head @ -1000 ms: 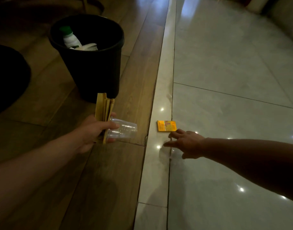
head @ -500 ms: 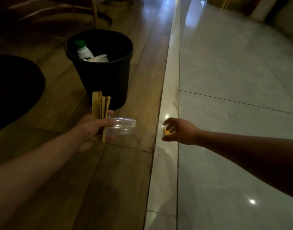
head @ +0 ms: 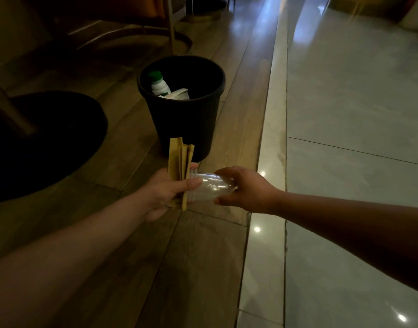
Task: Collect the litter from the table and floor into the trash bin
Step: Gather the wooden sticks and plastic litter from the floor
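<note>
The black trash bin [head: 184,124] stands on the wooden floor with a white green-capped bottle [head: 158,85] and pale litter inside. Just in front of it, my left hand [head: 163,192] grips a bundle of folded yellow-brown paper [head: 178,157] together with a clear plastic cup [head: 206,187] lying sideways, rim toward the palm. My right hand [head: 248,192] is curled at the cup's base, thumb above and fingers below. The small orange packet it lifted is hidden inside that hand.
A dark round rug or table base [head: 49,143] lies to the left, with chair and table legs [head: 170,24] behind the bin. A pale stone strip [head: 274,129] separates the wood from glossy light tiles [head: 357,102] on the right.
My right hand picked the orange packet off the stone strip and moved left to the cup's base. The view has shifted so the bin appears further right and higher.
</note>
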Motion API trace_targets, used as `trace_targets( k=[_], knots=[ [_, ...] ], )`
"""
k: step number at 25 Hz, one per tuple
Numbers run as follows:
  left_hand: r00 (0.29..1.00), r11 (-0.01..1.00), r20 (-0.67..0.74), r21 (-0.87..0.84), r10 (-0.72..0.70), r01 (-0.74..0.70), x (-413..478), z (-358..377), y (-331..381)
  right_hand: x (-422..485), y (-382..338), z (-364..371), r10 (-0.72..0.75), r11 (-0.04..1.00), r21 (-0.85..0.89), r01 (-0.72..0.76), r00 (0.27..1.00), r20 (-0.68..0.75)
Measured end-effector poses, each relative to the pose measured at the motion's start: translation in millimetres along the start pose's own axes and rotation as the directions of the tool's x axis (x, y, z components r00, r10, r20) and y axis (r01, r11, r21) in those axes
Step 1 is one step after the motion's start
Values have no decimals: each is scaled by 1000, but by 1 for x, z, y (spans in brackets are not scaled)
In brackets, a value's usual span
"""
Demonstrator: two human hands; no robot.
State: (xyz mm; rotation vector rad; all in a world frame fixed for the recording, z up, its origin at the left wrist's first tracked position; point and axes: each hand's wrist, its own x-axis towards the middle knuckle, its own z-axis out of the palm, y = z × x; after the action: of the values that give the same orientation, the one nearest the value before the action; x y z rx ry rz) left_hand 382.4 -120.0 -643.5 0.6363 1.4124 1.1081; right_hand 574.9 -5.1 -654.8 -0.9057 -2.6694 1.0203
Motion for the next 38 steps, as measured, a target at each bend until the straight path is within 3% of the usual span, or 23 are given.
trace_targets(
  k=[8, 11, 13, 17, 23, 30, 34, 38],
  knots=[
    [998, 997, 24, 46, 54, -55, 3, 2, -4, 3, 8, 1, 45, 997, 58, -49, 996, 75],
    [998, 997, -51, 73, 30, -26, 12, 3, -16, -1, 50, -10, 153, 972, -194, -131, 983, 105],
    [994, 996, -112, 84, 5, 4, 17, -1, -22, -8, 90, -22, 306, 888, -372, -272, 952, 33],
    [987, 991, -159, 119, -35, 54, 24, -8, -31, -22, 151, -39, 502, 741, -483, -466, 863, -62],
    [985, 994, -160, 79, -66, 79, 36, 0, -39, -12, 173, -15, 515, 738, -534, -413, 855, 52],
    [977, 987, -177, 81, -122, 138, 43, -2, -49, -28, 181, -3, 455, 671, -663, -330, 890, 17],
    [979, 990, -174, 70, -106, 120, 45, -7, -48, -29, 174, -5, 546, 724, -514, -461, 837, 18],
    [984, 990, -164, 114, -68, 88, 44, -8, -43, -24, 158, 4, 550, 785, -397, -476, 830, 93]
  ],
)
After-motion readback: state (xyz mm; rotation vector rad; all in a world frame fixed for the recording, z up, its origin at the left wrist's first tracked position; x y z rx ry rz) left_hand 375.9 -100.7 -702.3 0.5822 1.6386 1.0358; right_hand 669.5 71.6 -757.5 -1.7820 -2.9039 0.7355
